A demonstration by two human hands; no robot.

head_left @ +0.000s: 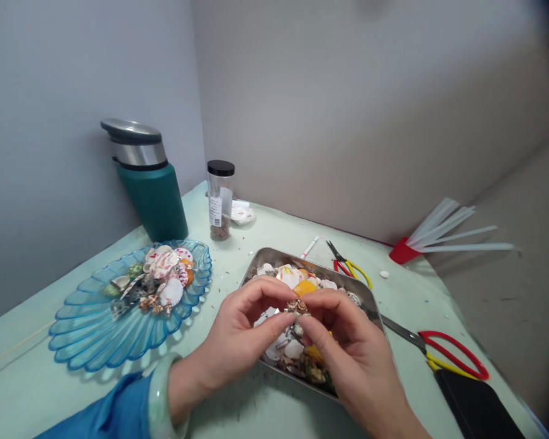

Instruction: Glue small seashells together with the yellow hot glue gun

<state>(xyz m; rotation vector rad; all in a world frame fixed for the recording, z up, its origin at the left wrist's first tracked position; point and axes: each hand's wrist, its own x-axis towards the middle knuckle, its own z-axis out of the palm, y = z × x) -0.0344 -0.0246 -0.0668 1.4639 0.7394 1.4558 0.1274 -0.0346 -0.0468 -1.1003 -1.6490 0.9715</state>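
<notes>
Both hands meet over a metal tray (265, 256) filled with mixed seashells. My left hand (238, 341) and my right hand (348, 341) pinch a small brown spiral shell (297, 306) between thumbs and fingertips, just above the tray's middle. A green bangle and a blue sleeve (119, 411) cover my left wrist. The shells under my hands are partly hidden.
A blue scallop-shaped glass dish (91, 329) with several shells lies at the left. Behind it stand a green thermos (150, 189) and a clear jar (220, 198) with a black lid. Small snips (350, 265), large red-handled scissors (439, 353), a black object (476, 405) and white sticks in a red holder (439, 235) are at the right.
</notes>
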